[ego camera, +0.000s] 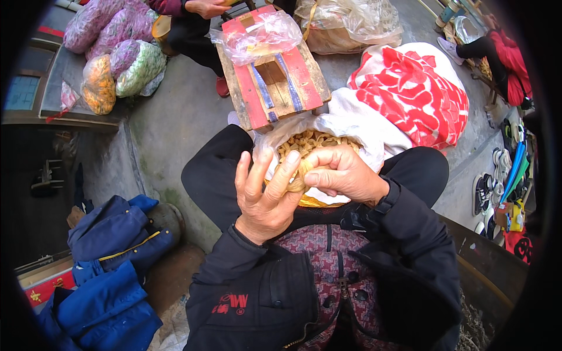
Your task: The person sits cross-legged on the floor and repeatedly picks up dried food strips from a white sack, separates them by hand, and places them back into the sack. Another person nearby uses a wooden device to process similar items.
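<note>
Over a plastic-lined bag [285, 125] between the knees, both hands work close together. My right hand [349, 173] pinches a tan, ribbon-like strip [300, 179] between thumb and index finger. My left hand [268, 197] has its fingers spread, back towards me; the strip's lower part is gripped at its thumb side, and the thumb itself is hidden. Tan curled pieces [311, 139] of similar look fill the bag's mouth below the fingertips. What the strip is made of, I cannot tell.
A wooden stool [307, 94] with red boards carries a clear plastic bag [263, 37]. Beside it lies a red-and-white floral cloth bundle [412, 96]. Filled bags [136, 66] sit upper left. Blue clothes [109, 302] lie lower left. Another person's hand [206, 8] shows above; someone in red [505, 66] sits right.
</note>
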Demonstrator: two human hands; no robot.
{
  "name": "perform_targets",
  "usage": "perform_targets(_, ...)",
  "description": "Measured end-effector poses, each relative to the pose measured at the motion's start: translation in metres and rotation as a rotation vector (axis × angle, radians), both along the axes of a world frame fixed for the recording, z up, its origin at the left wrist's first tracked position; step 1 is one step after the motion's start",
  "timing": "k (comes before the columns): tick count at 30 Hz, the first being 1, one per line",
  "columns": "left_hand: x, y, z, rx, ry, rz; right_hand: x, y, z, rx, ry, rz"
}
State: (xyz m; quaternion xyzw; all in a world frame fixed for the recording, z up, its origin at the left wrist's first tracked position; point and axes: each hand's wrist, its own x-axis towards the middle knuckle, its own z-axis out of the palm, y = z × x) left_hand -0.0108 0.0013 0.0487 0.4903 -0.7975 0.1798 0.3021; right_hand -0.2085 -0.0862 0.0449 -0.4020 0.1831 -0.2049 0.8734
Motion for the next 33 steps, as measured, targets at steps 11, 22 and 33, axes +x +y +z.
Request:
perform_targets(11,0.006,0.002,0.003,-0.002,0.127,0.051,-0.004,-0.001,0.003,0.102,-0.032,0.093)
perform_targets(22,0.006,0.001,-0.007,0.186,0.504,0.043,0.007,0.006,-0.043,-0.070,0.128,-0.219)
perform_targets(33,-0.004,0.005,-0.032,0.200,0.165,0.054,0.012,0.010,-0.050,0.168,0.089,-0.204)
